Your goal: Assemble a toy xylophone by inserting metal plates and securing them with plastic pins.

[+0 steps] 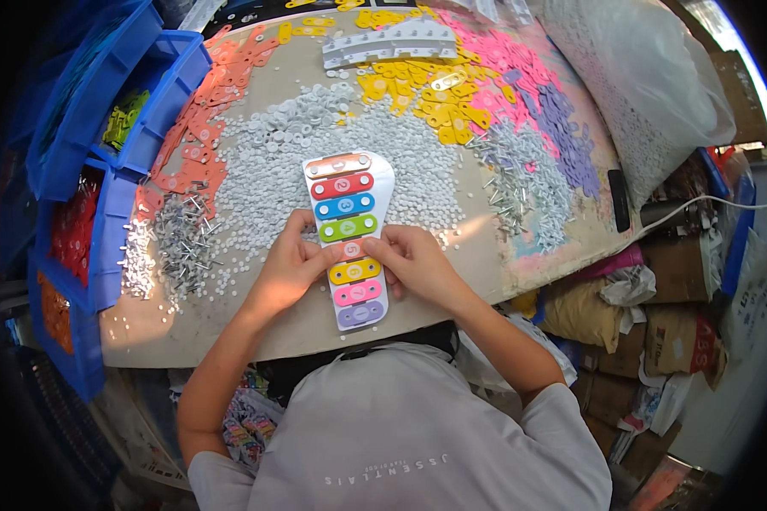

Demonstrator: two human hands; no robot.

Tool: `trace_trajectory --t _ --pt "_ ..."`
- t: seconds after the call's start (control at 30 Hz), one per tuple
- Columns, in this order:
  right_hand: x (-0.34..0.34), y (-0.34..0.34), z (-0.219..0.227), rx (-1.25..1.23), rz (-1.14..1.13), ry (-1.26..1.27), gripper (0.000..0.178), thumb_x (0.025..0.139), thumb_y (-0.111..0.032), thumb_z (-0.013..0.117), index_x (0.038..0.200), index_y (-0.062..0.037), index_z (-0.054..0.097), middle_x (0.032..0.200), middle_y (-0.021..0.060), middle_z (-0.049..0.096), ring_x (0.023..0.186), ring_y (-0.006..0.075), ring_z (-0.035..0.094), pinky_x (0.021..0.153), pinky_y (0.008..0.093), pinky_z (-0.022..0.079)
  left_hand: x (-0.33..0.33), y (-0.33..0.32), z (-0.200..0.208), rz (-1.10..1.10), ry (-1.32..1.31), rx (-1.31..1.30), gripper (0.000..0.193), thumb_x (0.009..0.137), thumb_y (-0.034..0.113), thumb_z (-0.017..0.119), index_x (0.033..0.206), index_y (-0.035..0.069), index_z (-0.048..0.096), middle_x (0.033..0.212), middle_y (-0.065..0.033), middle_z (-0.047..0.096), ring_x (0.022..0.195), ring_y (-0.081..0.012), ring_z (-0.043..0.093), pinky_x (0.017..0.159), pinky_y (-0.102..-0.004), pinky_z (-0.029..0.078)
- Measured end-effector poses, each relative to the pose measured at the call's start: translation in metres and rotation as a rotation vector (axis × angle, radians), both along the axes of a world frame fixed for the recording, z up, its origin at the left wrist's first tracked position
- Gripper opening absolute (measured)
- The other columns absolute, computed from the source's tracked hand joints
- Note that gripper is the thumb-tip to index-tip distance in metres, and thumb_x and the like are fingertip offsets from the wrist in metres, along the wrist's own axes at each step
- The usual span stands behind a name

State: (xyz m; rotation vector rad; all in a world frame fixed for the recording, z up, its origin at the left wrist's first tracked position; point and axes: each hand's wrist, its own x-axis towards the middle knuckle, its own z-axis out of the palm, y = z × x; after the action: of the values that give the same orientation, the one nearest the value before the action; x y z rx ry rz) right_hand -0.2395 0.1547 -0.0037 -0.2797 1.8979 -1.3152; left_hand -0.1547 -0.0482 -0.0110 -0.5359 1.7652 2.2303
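Note:
A toy xylophone (385, 183) with a white base lies lengthwise on the table before me, its coloured bars running from orange at the far end to purple at the near end. My left hand (291, 266) grips its left edge, with the thumb on the left end of the coral bar (352, 249). From the other side my right hand (416, 264) holds the edge, thumb pressed on that bar's right end. White round caps sit on the ends of the far bars; the nearer bars show small dark holes. Fingers under the base are partly hidden.
Loose white caps (341, 136) spread beyond the xylophone. Screws (186, 243) lie left, pale pins (524, 183) right. Coral, yellow (443, 106), pink and purple (567, 140) bars surround them. Blue bins (106, 243) line the left edge; a white moulded part (390, 47) and plastic sack (639, 85) lie farther off.

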Motion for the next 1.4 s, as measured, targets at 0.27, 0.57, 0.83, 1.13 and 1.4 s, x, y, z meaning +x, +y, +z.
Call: trace_trajectory --t 0.27,0.57,0.83,1.13,1.4 --pt "-0.049 0.028 0.018 0.314 -0.237 1.139 0.009 0.095 -0.014 0.064 0.097 -0.0053 0.065 0.087 0.0161 0.065 0.079 0.0349 0.065 0.070 0.0430 0.050 0.044 0.017 0.014 0.244 0.154 -0.236 0.048 0.097 0.009 0.066 0.139 0.002 0.045 0.069 0.0032 0.059 0.065 -0.0020 0.048 0.059 -0.0208 0.038" --pt "-0.117 0.085 -0.025 0.557 -0.104 1.367 0.013 0.089 -0.005 0.065 0.102 -0.0062 0.066 0.090 0.0144 0.063 0.090 0.0357 0.060 0.079 0.0450 0.048 0.094 -0.031 0.022 0.540 0.223 -0.838 0.008 0.094 0.008 0.068 0.095 0.001 0.068 0.079 -0.0055 0.062 0.071 -0.0118 0.059 0.064 -0.0268 0.048" --pt "-0.073 0.062 0.009 0.306 -0.266 1.210 0.010 0.094 -0.005 0.062 0.102 -0.0003 0.065 0.090 0.0095 0.066 0.083 0.0246 0.061 0.075 0.0370 0.047 0.134 -0.163 -0.003 0.671 0.227 -1.664 0.011 0.088 0.007 0.071 0.098 0.003 0.070 0.092 -0.0101 0.062 0.088 -0.0288 0.060 0.080 -0.0396 0.048" --pt "0.009 0.032 0.034 -0.189 -0.183 0.268 0.012 0.091 -0.002 0.069 0.101 -0.0016 0.063 0.091 -0.0001 0.064 0.080 0.0057 0.060 0.074 0.0207 0.048 0.125 -0.174 -0.012 0.625 0.296 -1.717 0.011 0.086 0.007 0.073 0.096 0.002 0.069 0.093 -0.0119 0.063 0.087 -0.0284 0.060 0.079 -0.0390 0.048" --pt "0.023 0.024 0.016 -0.364 -0.166 -0.087 0.017 0.093 -0.004 0.070 0.106 -0.0023 0.059 0.093 -0.0004 0.063 0.084 0.0040 0.060 0.076 0.0191 0.049 0.105 -0.076 0.017 0.554 0.244 -0.501 0.005 0.100 0.007 0.061 0.103 0.002 0.061 0.095 -0.0049 0.067 0.076 -0.0054 0.058 0.067 -0.0214 0.045"
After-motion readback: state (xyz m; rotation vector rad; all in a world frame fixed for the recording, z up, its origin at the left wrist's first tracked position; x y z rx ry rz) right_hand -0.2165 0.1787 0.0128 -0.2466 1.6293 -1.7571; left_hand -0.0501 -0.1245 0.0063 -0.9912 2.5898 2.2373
